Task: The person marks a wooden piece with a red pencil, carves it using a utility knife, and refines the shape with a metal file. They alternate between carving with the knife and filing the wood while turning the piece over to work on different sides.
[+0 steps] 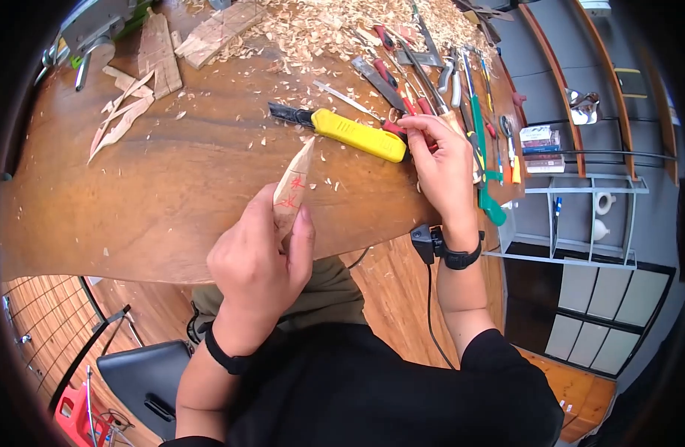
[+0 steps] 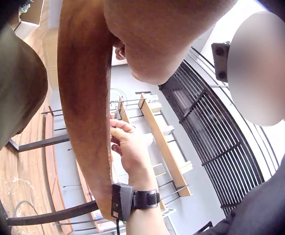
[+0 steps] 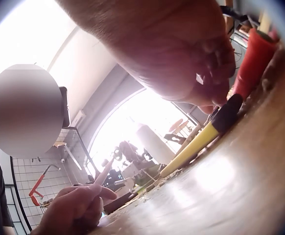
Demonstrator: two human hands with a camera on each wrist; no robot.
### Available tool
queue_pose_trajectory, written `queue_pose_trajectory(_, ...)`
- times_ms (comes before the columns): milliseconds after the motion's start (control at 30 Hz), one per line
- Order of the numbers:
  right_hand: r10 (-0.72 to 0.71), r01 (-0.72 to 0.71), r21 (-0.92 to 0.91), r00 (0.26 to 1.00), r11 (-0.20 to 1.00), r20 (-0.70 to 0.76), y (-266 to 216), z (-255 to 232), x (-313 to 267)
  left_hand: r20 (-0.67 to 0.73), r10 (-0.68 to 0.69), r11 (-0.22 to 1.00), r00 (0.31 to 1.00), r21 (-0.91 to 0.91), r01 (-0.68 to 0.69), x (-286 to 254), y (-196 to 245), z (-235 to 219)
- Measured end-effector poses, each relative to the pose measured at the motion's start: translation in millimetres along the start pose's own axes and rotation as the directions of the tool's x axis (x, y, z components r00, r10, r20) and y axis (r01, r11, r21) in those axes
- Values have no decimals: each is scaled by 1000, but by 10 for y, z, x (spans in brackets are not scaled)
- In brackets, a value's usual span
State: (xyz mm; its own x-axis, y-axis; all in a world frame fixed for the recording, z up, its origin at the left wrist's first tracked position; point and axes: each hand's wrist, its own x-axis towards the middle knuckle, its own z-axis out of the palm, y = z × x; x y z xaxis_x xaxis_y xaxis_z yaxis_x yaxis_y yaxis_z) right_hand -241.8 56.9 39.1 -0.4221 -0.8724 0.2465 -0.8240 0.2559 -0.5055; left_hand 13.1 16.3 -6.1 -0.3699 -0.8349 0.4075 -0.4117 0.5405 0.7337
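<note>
My left hand [image 1: 257, 249] grips a pale pointed piece of wood [image 1: 292, 190] between thumb and fingers, its tip up and red marks on its face. The same wood [image 3: 103, 171] stands up from that hand [image 3: 76, 208] in the right wrist view. My right hand [image 1: 441, 167] reaches over the tools on the table, its fingers bent and its fingertips close to a red handle [image 1: 394, 130]. Just left of these fingertips lies a yellow-handled tool [image 1: 357, 134] with a black end. In the right wrist view the right hand [image 3: 181, 63] hovers beside a red handle [image 3: 254, 58].
Wood shavings [image 1: 305, 30] cover the far part of the wooden table [image 1: 171, 201]. Several files, pliers [image 1: 450, 78] and a green-handled tool [image 1: 490, 205] lie at the right. Cut boards [image 1: 160, 56] and a metal vise [image 1: 96, 37] are at the far left.
</note>
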Motion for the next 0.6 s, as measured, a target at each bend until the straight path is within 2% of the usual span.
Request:
queue_pose_trajectory(67,-37,37,-17,999,999,33,29,11,41,-20,-36,999,999,-25,35,20,5,-14)
queue_pose_trajectory(133,-34,35,53,999,998,-19,69,62,63,-17,-63,997,998,-44,62,18,-6,-9)
queue_pose_trajectory(167,83,-83,75,997,994,2,34,43,41,-17,-83,995,996,-61,82,21,-10,-8)
queue_pose_trajectory(200,83,-83,76,997,994,7,-10,34,22,-15,-87,995,996,-58,86,29,-7,-10)
queue_pose_trajectory(267,41,-61,-181,993,982,-110,-113,19,-25,4,-103,992,995,-74,103,44,8,-25)
queue_pose_trajectory(333,64,-85,-168,990,982,-126,-277,19,-98,20,-107,991,994,-77,108,49,4,-42)
queue_pose_trajectory(400,-104,96,-157,994,983,-43,-342,44,-158,41,-109,990,993,-84,112,57,9,-53)
queue_pose_trajectory(467,-184,186,-198,982,962,31,-407,117,-172,50,-83,992,995,-87,87,78,16,-58)
queue_pose_trajectory(600,-211,218,-193,976,957,56,-392,271,-151,77,-97,991,992,-83,104,80,3,-70)
